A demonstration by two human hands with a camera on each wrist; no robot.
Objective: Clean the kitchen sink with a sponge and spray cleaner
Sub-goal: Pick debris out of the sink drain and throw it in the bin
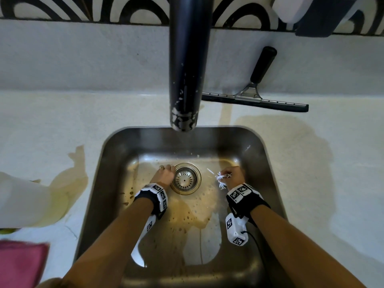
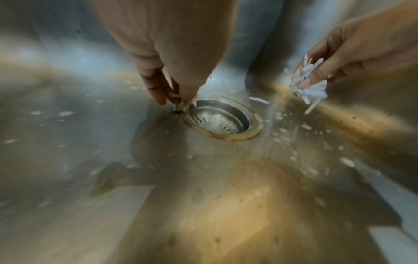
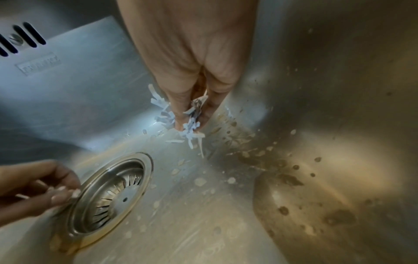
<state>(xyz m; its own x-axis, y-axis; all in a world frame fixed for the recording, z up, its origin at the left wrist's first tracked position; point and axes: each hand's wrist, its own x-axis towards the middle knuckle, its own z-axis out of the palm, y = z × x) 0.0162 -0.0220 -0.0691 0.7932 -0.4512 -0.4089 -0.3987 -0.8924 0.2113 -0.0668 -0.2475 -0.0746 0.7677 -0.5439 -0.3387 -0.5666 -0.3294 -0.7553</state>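
The steel sink point(image 1: 116, 154) has brown stains and pale flecks across its floor. A round drain strainer point(image 1: 186, 179) sits at the middle. My left hand point(image 1: 168, 169) is down at the strainer's left rim, fingertips pinched together on a small dark scrap point(image 2: 177, 111). My right hand point(image 1: 225, 175) is right of the drain and grips a bunch of white paper shreds point(image 1: 220, 179), which stick out below the fingers point(image 3: 178, 107). A loose shred point(image 1: 210, 171) lies beside it. No sponge or spray bottle can be made out clearly.
A black faucet point(image 1: 187, 69) hangs over the back of the sink. Behind it on the right counter lies a squeegee point(image 1: 255, 98). At the left there is a blurred white object point(image 1: 20, 200) and a pink cloth point(image 1: 20, 265). Brown puddles stain the counter.
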